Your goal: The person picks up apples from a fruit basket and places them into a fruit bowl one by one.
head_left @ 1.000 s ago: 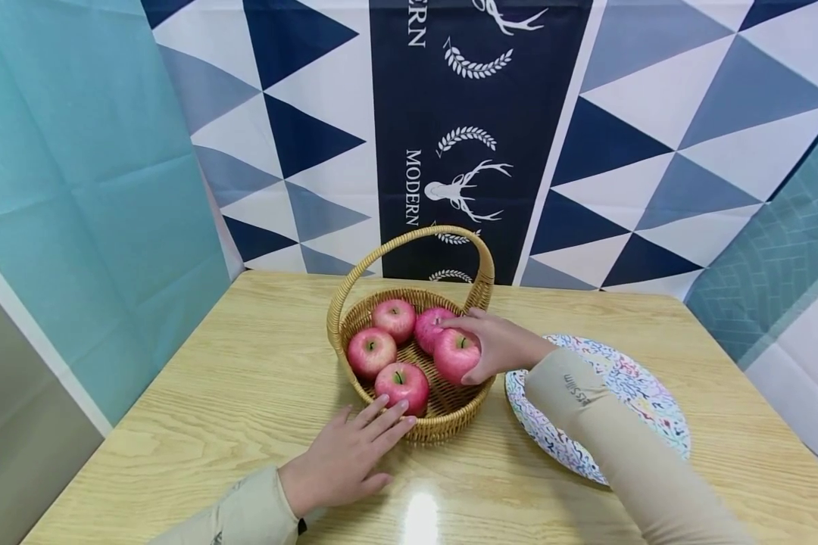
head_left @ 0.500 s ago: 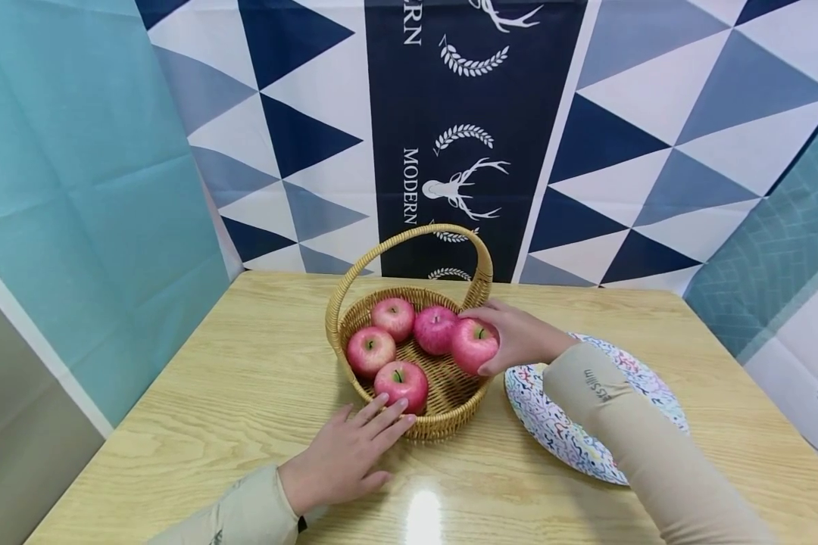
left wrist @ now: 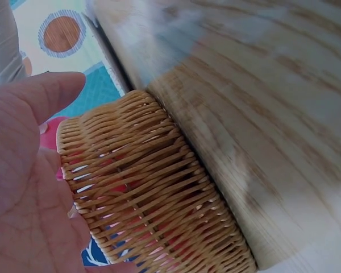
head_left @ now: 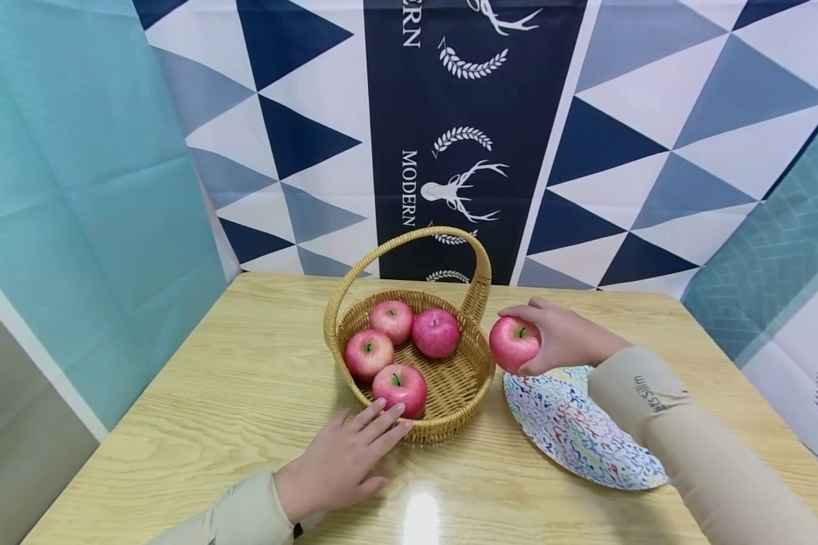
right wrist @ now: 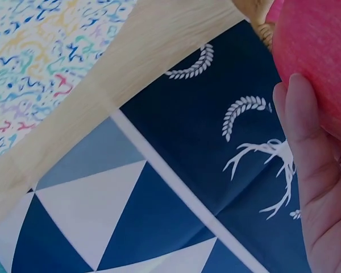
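My right hand grips a pink-red apple to the right of the wicker basket, above the left part of a plate with a colourful squiggle pattern. In the right wrist view the held apple fills the upper right corner, fingers curled against it. Several apples lie in the basket, one a deeper magenta. My left hand has its fingers spread straight, fingertips at the basket's front rim beside the nearest apple. In the left wrist view the woven basket wall stands beside that palm.
The basket's tall arched handle rises over the apples. The right sleeve covers part of the plate. A light wooden table carries everything, with a triangle-patterned cloth behind it and a teal cloth at left.
The right hand has carried the gripped apple rightward out of the basket to a spot over the plate's near-left part. The left hand stays at the rim.
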